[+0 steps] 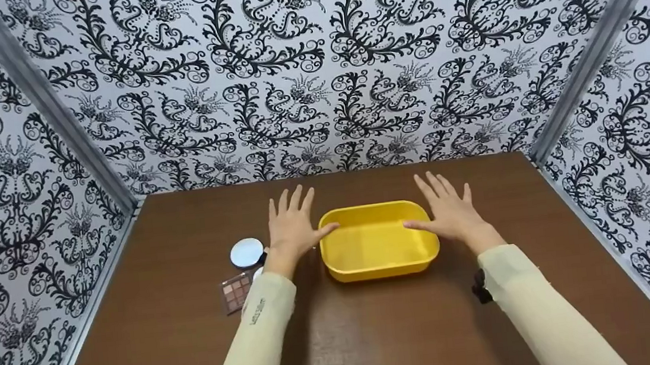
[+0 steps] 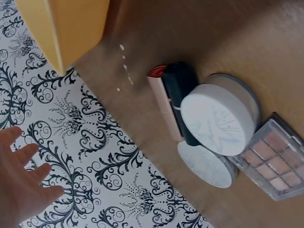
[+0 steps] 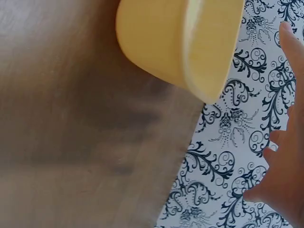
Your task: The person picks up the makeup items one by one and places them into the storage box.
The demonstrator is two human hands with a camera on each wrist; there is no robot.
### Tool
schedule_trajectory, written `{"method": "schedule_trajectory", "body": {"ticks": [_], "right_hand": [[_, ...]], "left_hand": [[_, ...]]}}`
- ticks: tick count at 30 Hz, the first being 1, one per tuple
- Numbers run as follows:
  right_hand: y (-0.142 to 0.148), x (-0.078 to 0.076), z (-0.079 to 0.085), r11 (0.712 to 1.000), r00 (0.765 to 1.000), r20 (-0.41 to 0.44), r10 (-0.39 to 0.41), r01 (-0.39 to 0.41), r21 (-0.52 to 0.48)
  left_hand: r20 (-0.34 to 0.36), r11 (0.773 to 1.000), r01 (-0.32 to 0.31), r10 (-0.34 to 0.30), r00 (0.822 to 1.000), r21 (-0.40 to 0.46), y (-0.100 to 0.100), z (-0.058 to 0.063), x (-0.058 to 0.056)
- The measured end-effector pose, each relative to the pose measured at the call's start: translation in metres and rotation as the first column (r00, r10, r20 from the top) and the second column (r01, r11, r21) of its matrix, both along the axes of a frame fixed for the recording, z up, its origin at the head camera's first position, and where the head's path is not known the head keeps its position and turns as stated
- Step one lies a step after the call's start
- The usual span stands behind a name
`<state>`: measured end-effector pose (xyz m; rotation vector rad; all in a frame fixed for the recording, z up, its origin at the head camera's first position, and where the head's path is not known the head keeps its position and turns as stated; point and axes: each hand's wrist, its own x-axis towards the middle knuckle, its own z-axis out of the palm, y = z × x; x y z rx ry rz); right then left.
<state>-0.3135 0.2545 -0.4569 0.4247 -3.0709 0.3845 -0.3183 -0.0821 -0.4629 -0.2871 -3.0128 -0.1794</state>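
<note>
A yellow plastic tub (image 1: 381, 272) stands on the table between my hands. My left hand (image 1: 292, 227) hovers at its left side, fingers spread, its thumb over the rim in the head view. On the other side my right hand (image 1: 453, 215) is held likewise, fingers straight and apart. In both wrist views the hands show a gap from the tub and hold nothing. Near my left wrist lie a makeup palette (image 2: 275, 159), a white round case with a star design (image 2: 218, 118), another white round case (image 2: 206, 164), a black tube (image 2: 183, 88) and a pink lipstick-like tube with a red end (image 2: 164, 104).
The brown wooden table (image 1: 369, 333) ends at a patterned back wall (image 1: 318, 111). Grey posts (image 1: 46, 108) mark the corners, with patterned walls on both sides. A dark object (image 1: 481, 286) shows by the right sleeve.
</note>
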Motion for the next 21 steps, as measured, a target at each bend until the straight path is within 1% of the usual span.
{"method": "schedule_trajectory", "body": {"ticks": [5, 10, 16, 21], "right_hand": [[0.004, -0.001, -0.008, 1.0, 1.0, 0.007, 0.006, -0.006, -0.007], [0.005, -0.002, -0.017, 1.0, 1.0, 0.014, -0.007, 0.007, -0.018], [0.008, -0.002, -0.028, 1.0, 1.0, 0.022, -0.01, 0.01, -0.023], [0.01, -0.002, -0.038, 1.0, 1.0, 0.023, -0.016, 0.017, -0.025]], "left_hand": [[-0.001, 1.0, -0.013, 0.013, 1.0, 0.012, -0.005, -0.006, 0.0], [0.006, 1.0, -0.009, 0.009, 1.0, 0.027, -0.009, -0.012, 0.0], [0.007, 0.999, -0.024, 0.024, 1.0, 0.033, -0.015, -0.021, 0.003], [-0.002, 0.998, -0.028, 0.029, 1.0, 0.064, -0.018, -0.027, 0.006]]}}
